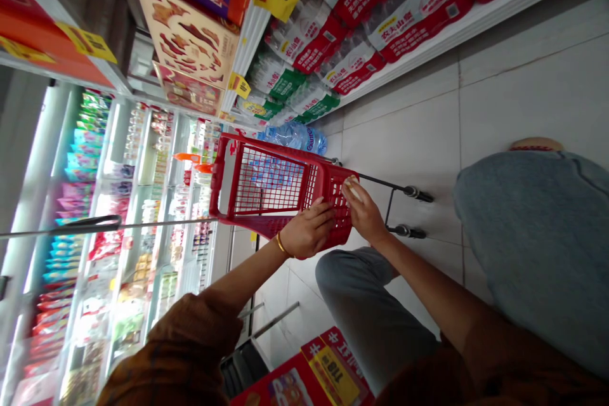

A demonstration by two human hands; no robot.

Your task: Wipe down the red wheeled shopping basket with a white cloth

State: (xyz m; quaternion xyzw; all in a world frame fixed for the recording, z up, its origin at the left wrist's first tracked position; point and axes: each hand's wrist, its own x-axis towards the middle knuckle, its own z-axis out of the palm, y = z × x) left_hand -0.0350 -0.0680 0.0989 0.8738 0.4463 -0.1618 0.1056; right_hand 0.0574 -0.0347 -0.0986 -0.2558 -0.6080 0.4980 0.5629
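At the near end of a red wire shopping trolley (271, 181), the left hand (307, 228) and right hand (364, 212) grip its mesh, fingers (349, 193) closed. Beyond stand floor tiles (404, 139), shelved bottled-water packs (361, 19) and a lit display case (147, 203).
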